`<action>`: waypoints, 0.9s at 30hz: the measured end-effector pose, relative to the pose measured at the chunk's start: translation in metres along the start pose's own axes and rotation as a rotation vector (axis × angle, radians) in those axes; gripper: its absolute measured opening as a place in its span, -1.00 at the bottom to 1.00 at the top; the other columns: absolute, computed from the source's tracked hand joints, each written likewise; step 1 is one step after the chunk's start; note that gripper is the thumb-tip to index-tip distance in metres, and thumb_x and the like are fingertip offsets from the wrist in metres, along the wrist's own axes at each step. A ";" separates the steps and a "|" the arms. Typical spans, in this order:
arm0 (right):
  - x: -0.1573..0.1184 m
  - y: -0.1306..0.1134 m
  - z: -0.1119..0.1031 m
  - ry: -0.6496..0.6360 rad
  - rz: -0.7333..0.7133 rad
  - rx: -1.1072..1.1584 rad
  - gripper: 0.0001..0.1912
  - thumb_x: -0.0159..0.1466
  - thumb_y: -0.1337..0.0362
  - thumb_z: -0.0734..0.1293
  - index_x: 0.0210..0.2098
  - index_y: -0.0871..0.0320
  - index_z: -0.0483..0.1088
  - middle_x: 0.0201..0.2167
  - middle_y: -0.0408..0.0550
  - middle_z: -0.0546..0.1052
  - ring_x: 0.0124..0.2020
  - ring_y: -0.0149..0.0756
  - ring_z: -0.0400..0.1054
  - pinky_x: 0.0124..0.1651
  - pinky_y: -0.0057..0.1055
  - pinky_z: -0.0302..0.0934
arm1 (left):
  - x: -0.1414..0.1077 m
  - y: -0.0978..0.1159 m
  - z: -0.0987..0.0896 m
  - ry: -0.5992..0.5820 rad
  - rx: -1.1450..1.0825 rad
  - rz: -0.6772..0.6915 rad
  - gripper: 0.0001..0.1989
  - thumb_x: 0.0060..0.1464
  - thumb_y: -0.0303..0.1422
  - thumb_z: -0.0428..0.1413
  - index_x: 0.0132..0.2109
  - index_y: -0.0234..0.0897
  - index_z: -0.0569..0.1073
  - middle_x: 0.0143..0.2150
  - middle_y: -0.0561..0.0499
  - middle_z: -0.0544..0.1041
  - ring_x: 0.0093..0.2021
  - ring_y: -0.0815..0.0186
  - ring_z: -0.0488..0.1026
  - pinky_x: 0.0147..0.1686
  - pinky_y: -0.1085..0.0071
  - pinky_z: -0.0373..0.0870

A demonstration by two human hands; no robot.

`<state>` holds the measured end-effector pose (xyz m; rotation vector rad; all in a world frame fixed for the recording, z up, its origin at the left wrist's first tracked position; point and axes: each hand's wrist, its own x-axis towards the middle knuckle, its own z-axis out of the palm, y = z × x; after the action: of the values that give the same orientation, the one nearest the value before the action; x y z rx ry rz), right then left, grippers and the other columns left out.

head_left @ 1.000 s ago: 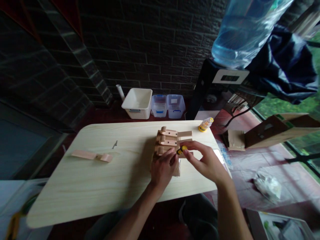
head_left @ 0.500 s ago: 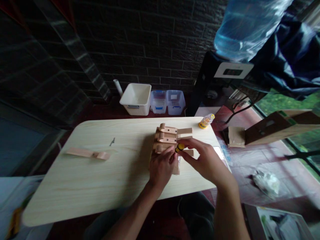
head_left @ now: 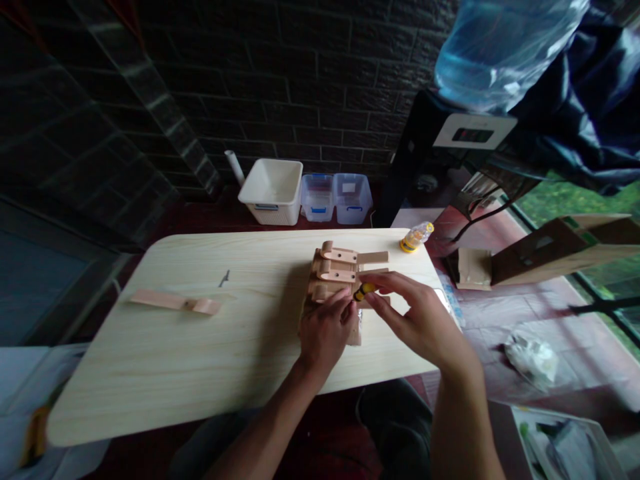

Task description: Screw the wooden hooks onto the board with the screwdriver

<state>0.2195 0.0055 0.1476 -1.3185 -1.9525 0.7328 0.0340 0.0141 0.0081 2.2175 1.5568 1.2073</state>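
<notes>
My right hand (head_left: 417, 313) pinches the yellow and black handle of a screwdriver (head_left: 365, 290) between thumb and fingertips. Its shaft points down-left at a wooden assembly (head_left: 340, 256) with several drilled wooden strips and rounded ends on top. My left hand (head_left: 326, 331) rests on the near part of that assembly, fingers closed on it beside the screwdriver's tip. The tip itself is hidden behind my left fingers. Black screw heads or holes show in the two farther strips.
On the table (head_left: 240, 373), a wooden strip with a curled end (head_left: 173, 302) and small metal screws (head_left: 225, 278) lie to the left. A clear and yellow bottle (head_left: 416, 237) stands at the back right corner. Plastic bins (head_left: 273, 193) sit beyond the far edge.
The view has shifted slightly. The screwdriver handle now leans a little more to the right, with my right hand turned along with it. My left hand stays on the assembly.
</notes>
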 end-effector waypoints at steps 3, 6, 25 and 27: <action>0.001 -0.001 0.001 -0.006 -0.010 0.021 -0.76 0.56 0.22 0.39 0.16 0.00 0.63 0.13 -0.06 0.75 0.06 -0.26 0.68 0.18 -0.34 0.53 | 0.001 0.001 -0.001 -0.018 -0.020 -0.004 -0.85 0.40 -0.44 0.25 0.01 -0.16 0.70 0.14 -0.01 0.79 -0.17 0.24 0.79 -0.10 0.36 0.69; 0.003 -0.004 0.001 0.004 -0.009 0.014 -0.78 0.56 0.23 0.39 0.13 0.01 0.64 0.09 -0.06 0.76 0.04 -0.27 0.68 0.16 -0.34 0.53 | 0.001 0.002 -0.001 -0.012 -0.013 -0.011 -0.86 0.39 -0.45 0.26 -0.01 -0.15 0.70 0.12 -0.01 0.80 -0.17 0.25 0.79 -0.10 0.37 0.68; -0.001 -0.006 -0.001 0.043 0.011 -0.065 -0.79 0.48 0.33 0.44 0.07 0.03 0.62 -0.05 -0.08 0.78 -0.06 -0.24 0.71 0.01 -0.37 0.59 | -0.001 0.001 0.000 -0.012 -0.015 -0.032 -0.81 0.37 -0.44 0.27 0.03 -0.11 0.72 0.16 -0.01 0.78 -0.06 0.21 0.80 0.00 0.36 0.72; -0.002 -0.006 -0.002 0.048 0.023 -0.097 -0.77 0.47 0.35 0.43 0.08 0.04 0.63 -0.05 -0.06 0.79 -0.06 -0.22 0.73 -0.03 -0.37 0.60 | -0.002 0.000 0.001 -0.005 -0.008 -0.032 -0.81 0.37 -0.44 0.27 0.02 -0.09 0.72 0.15 0.00 0.79 -0.04 0.21 0.80 0.01 0.36 0.72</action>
<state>0.2181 0.0019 0.1535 -1.4050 -1.9585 0.6184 0.0344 0.0128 0.0071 2.1800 1.5766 1.1963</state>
